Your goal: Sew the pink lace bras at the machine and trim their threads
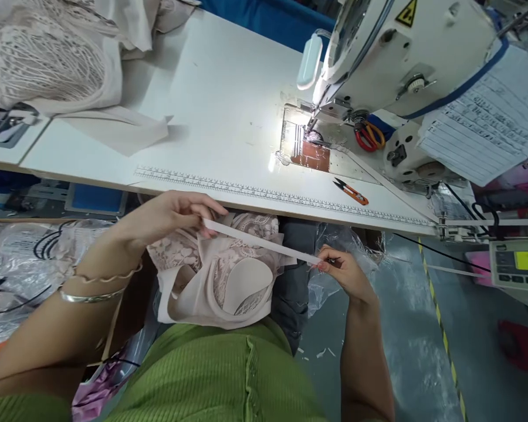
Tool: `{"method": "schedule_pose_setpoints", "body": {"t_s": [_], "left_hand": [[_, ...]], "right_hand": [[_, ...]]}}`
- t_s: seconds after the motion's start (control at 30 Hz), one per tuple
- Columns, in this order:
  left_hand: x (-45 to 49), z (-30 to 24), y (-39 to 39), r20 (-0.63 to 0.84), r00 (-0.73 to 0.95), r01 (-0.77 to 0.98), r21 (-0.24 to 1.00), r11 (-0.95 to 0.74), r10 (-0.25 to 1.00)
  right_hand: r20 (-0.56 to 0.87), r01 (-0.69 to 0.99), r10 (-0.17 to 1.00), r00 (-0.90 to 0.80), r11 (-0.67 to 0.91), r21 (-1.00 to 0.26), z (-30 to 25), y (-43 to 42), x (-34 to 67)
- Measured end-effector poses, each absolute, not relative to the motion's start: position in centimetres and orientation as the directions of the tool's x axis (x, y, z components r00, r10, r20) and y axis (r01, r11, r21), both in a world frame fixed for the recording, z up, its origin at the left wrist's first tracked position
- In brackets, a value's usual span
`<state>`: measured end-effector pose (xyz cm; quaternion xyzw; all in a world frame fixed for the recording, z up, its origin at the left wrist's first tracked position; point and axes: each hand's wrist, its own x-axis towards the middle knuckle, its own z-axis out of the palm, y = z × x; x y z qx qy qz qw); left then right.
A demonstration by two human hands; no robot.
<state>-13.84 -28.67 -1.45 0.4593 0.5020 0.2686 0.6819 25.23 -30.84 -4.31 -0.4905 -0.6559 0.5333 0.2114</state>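
A narrow pale strap (264,241) is stretched between my two hands, just below the table's front edge. My left hand (180,214) pinches its left end between thumb and fingers. At the other end, my right hand (339,268) grips the strap with thumb and forefinger. Under the strap, a beige lace bra (242,281) lies across my lap, one cup turned up to show its smooth lining. I cannot tell whether the strap is joined to the bra.
A sewing machine (378,58) stands lit at the back right of the white table (220,76). Orange thread snips (351,191) lie by a printed ruler (264,192). Beige lace pieces (48,58) are heaped at the left. Plastic-bagged goods (22,264) sit below.
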Motion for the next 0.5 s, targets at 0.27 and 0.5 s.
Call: {"method": "schedule_pose_setpoints", "body": {"t_s": [0.27,0.5], "left_hand": [[-15.3,-0.3,-29.4,-0.528,-0.056,0.225,0.820,0.526,0.847],[-16.1,0.5,-30.1,-0.489,-0.244,0.187,0.824,0.535,0.838]], "right_hand": [[-0.235,0.394,0.889,-0.394,-0.068,-0.916,-4.3,-31.0,26.0],[-0.256,0.385,0.890,-0.378,-0.101,-0.917,-4.4,-31.0,26.5]]}}
